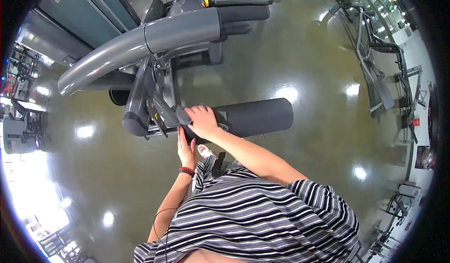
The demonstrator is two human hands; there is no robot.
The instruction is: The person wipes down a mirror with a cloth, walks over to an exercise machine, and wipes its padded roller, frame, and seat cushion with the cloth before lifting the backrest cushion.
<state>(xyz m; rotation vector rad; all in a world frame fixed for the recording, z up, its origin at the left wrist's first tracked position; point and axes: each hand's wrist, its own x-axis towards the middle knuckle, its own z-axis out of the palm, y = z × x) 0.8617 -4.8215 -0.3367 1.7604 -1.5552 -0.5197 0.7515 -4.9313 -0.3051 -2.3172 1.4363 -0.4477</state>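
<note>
Dark grey padding covered the long cushion [258, 116] of the exercise machine [136, 115], which reached out to the right from the frame, low above the glossy olive-brown floor [318, 164]. At the inner end of this cushion, near the middle of the view, both of the person's hands were at work close together. The right hand [203, 122] lay palm down over a dark grey part there, its fingers slightly bent across the top; whether it was grasping anything underneath could not be told. Grey, cloth-like material [222, 120] showed just beside that hand, on the cushion. The left hand [187, 154], nearer the body, was unclenched, with straight fingers pointing away and the thumb apart, its fingertips at the near edge of the same inner end.

Red beads made up a bracelet [187, 171] on the left wrist. Black, white and grey stripes ran across the person's shirt [243, 207], and a thin dark cable [155, 222] looped beside the left forearm. One white and red shoe [203, 151] showed beyond the left hand. Above the cushion, a thick, curved grey tube [183, 30] spanned the machine, and black-framed gym equipment [398, 59] stood well apart at the right.
</note>
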